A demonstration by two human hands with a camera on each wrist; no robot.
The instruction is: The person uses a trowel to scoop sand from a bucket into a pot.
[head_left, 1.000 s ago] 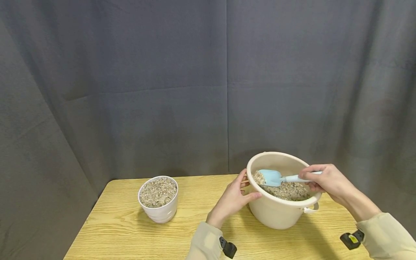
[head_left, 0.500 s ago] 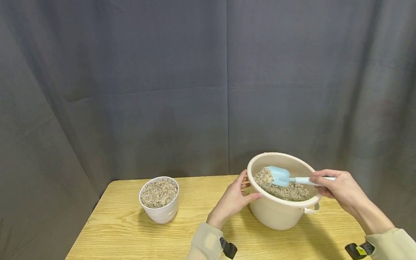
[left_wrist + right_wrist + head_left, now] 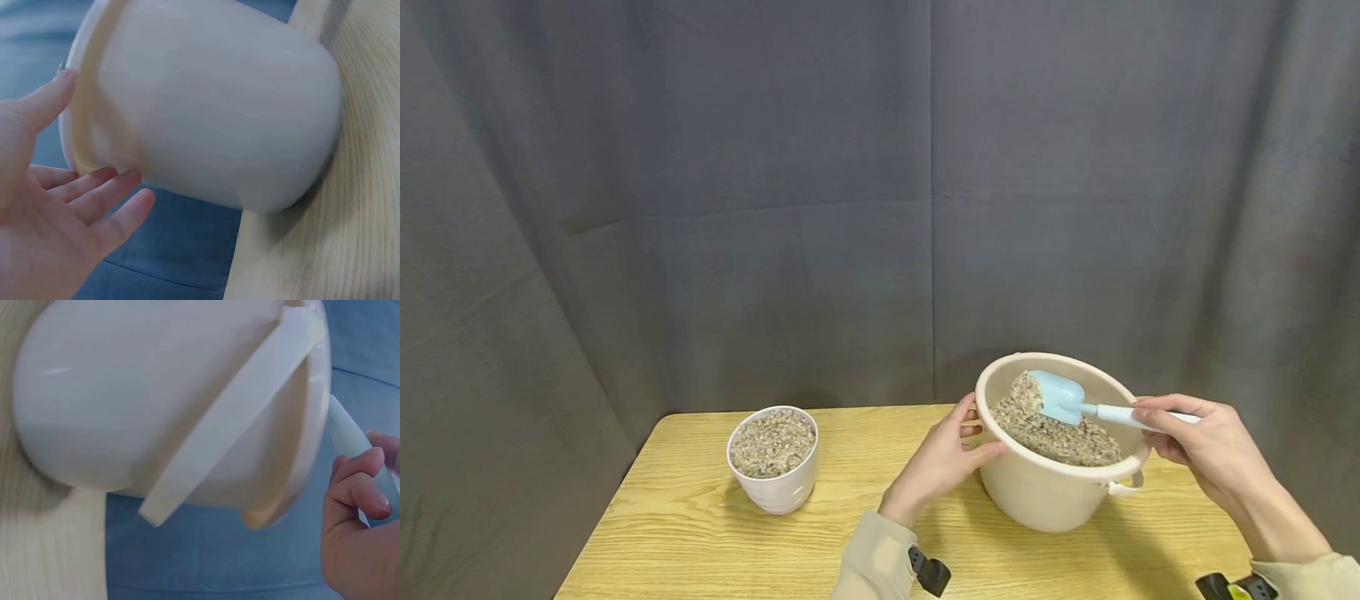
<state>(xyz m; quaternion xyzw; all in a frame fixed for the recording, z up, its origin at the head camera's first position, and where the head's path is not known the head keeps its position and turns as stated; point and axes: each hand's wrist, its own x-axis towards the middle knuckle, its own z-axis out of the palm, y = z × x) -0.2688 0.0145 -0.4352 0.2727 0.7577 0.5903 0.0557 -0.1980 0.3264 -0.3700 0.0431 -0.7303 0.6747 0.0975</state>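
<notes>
In the head view, a cream bucket (image 3: 1045,496) partly filled with a grainy, gravel-like material (image 3: 1060,440) stands on the table at right. My left hand (image 3: 938,460) rests against its left rim, thumb on the near side and fairly straight fingers along the outer wall. Between thumb and fingers my right hand (image 3: 1213,446) grips the white handle of a light blue hand trowel (image 3: 1060,397). A heap of grains sits on the trowel's blade, inside the bucket's mouth. The right wrist view shows the trowel handle (image 3: 350,431) held beyond the rim.
A white ribbed pot (image 3: 778,492), filled nearly to the rim with similar grains, stands at the left of the wooden table (image 3: 880,433). A grey curtain (image 3: 775,208) hangs behind. The bucket's white carrying handle (image 3: 231,419) hangs at its right side.
My right hand has drawn the loaded trowel to the right, and its blade has risen from near the left rim towards the back of the mouth. My left hand stays on the bucket.
</notes>
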